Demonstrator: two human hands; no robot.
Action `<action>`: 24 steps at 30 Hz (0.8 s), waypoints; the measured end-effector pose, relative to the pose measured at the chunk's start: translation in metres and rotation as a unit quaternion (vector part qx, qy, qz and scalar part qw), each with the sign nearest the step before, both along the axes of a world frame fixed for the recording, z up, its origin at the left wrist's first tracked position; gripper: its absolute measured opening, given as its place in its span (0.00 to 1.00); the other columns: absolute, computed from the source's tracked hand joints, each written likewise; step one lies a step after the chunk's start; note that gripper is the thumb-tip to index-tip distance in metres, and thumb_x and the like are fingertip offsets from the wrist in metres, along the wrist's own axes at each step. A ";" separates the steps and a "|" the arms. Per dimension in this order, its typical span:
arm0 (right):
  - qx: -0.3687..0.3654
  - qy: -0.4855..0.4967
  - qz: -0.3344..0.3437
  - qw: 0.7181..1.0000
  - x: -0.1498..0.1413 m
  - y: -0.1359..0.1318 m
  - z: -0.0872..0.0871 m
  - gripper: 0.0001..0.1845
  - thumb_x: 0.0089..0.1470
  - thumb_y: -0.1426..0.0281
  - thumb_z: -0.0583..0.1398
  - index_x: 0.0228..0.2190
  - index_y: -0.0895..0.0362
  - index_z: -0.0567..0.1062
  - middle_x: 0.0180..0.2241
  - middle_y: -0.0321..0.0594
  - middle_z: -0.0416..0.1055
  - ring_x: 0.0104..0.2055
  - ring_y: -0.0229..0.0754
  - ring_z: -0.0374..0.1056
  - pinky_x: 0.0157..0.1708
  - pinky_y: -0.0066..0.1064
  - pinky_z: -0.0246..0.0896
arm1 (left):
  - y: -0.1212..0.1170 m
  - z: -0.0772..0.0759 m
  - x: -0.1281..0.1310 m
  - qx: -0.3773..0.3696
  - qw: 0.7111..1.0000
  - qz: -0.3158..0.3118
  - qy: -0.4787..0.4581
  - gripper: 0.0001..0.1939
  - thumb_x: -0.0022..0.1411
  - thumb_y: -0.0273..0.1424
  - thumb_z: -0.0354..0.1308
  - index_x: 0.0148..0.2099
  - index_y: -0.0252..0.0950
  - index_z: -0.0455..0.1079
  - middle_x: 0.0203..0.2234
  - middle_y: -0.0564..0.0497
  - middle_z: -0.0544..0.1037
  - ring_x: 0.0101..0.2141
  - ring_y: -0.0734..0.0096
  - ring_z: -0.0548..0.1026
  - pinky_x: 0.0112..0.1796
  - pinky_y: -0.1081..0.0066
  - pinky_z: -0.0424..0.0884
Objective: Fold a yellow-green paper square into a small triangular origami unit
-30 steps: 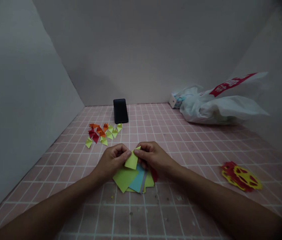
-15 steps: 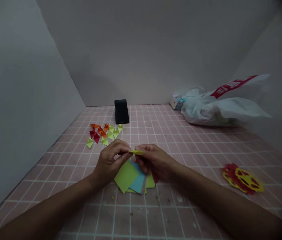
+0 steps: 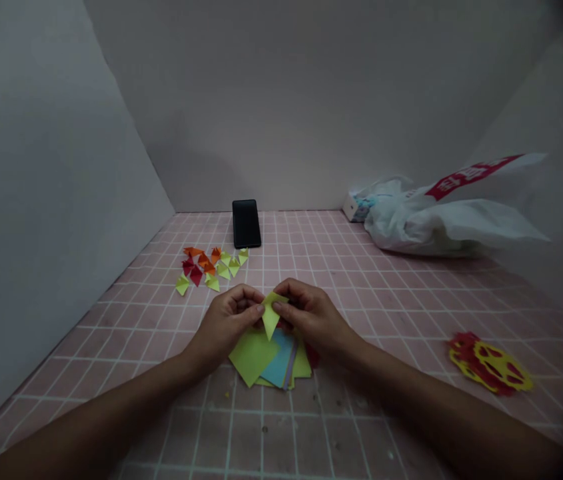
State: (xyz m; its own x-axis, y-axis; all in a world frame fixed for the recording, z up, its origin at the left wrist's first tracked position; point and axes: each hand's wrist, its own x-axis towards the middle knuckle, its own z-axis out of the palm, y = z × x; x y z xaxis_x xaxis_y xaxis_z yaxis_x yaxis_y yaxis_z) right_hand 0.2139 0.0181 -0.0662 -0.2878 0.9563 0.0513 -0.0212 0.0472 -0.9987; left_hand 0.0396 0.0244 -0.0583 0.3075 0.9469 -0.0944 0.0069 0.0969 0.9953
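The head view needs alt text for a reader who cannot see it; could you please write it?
Two hands, left and right, hold a small folded yellow-green paper above fanned coloured sheets. Folded paper pieces, a black phone-like object and a white plastic bag lie beyond.

On the counter (image 3: pixel 311 267), we have a pile of loose sheets (image 3: pixel 256 357) directly before us, overlapping one another. Above its far edge, we hold a piece of paper (image 3: pixel 270 317) between our left hand (image 3: pixel 228 323) and right hand (image 3: pixel 316 320). Beyond, to the left, lies a cluster of folded pieces (image 3: pixel 208 263), with a phone (image 3: pixel 246 224) farther back, near the back wall (image 3: pixel 281 107). At the far right, a bag (image 3: pixel 431 223) partly overlaps a box (image 3: pixel 353 207). Nearer us on the right lie cut-outs (image 3: pixel 498 365), partly stacked.
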 end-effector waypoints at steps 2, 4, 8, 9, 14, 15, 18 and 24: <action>0.002 0.016 -0.001 1.000 -0.001 -0.001 0.001 0.02 0.53 0.70 0.60 0.31 0.56 0.71 0.24 0.31 0.64 0.22 0.32 0.59 0.22 0.25 0.54 | 0.000 -0.001 0.000 -0.003 1.000 0.007 -0.009 0.08 0.53 0.30 0.63 0.35 0.34 0.69 0.21 0.57 0.73 0.23 0.78 0.69 0.27 0.78 0.65; 0.013 0.027 -0.005 1.000 -0.002 -0.001 0.003 0.03 0.51 0.71 0.60 0.31 0.56 0.72 0.23 0.31 0.65 0.22 0.32 0.60 0.23 0.25 0.54 | 0.000 -0.003 0.000 -0.004 1.000 0.010 -0.017 0.07 0.53 0.29 0.63 0.35 0.34 0.69 0.21 0.57 0.73 0.23 0.78 0.70 0.28 0.79 0.65; -0.003 0.055 -0.010 0.998 -0.001 -0.003 0.003 0.02 0.49 0.73 0.60 0.29 0.56 0.73 0.22 0.31 0.66 0.21 0.32 0.62 0.23 0.25 0.56 | 0.000 -0.004 -0.001 -0.020 0.998 0.010 -0.054 0.06 0.53 0.29 0.62 0.35 0.34 0.69 0.21 0.56 0.74 0.24 0.78 0.71 0.28 0.78 0.65; -0.014 0.063 -0.012 0.998 -0.001 -0.003 0.003 0.02 0.49 0.73 0.60 0.29 0.56 0.74 0.21 0.31 0.67 0.21 0.32 0.63 0.23 0.25 0.56 | 0.000 -0.004 -0.001 -0.026 0.998 0.011 -0.063 0.07 0.53 0.29 0.63 0.35 0.34 0.69 0.21 0.56 0.74 0.24 0.77 0.71 0.27 0.78 0.65; -0.037 0.094 -0.013 0.995 -0.001 -0.003 0.002 0.03 0.48 0.75 0.60 0.28 0.56 0.74 0.20 0.31 0.69 0.20 0.32 0.64 0.24 0.24 0.57 | -0.002 -0.003 0.000 -0.035 0.995 0.010 -0.093 0.07 0.54 0.29 0.63 0.36 0.35 0.70 0.22 0.56 0.73 0.24 0.79 0.71 0.27 0.79 0.65; -0.037 0.098 -0.015 0.994 -0.001 -0.003 0.001 0.02 0.48 0.74 0.60 0.27 0.56 0.74 0.20 0.31 0.69 0.21 0.31 0.64 0.24 0.24 0.58 | -0.002 -0.003 0.000 -0.036 0.994 0.008 -0.099 0.07 0.55 0.30 0.63 0.37 0.35 0.70 0.23 0.56 0.74 0.24 0.79 0.71 0.27 0.79 0.66; -0.035 0.101 -0.017 0.994 0.000 -0.003 0.001 0.01 0.49 0.73 0.61 0.27 0.56 0.73 0.21 0.31 0.68 0.22 0.32 0.65 0.25 0.25 0.59 | -0.003 -0.004 0.000 -0.036 0.993 0.005 -0.112 0.09 0.58 0.32 0.62 0.39 0.36 0.69 0.24 0.55 0.74 0.25 0.78 0.72 0.28 0.78 0.67; -0.021 0.087 -0.008 0.996 0.001 -0.004 0.001 0.02 0.50 0.72 0.61 0.27 0.57 0.72 0.23 0.32 0.68 0.23 0.33 0.66 0.26 0.26 0.58 | -0.002 -0.004 0.001 -0.027 0.993 0.010 -0.110 0.10 0.58 0.33 0.63 0.39 0.35 0.69 0.23 0.56 0.74 0.24 0.79 0.72 0.28 0.78 0.67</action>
State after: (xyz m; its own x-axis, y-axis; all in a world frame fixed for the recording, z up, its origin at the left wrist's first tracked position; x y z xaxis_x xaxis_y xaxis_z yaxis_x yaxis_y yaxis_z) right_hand 0.2147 0.0145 -0.0649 -0.2626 0.9631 0.0584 -0.1930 0.0069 -0.9812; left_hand 0.0403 0.0227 -0.0624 0.3084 0.9480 -0.0780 -0.2130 0.1488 0.9657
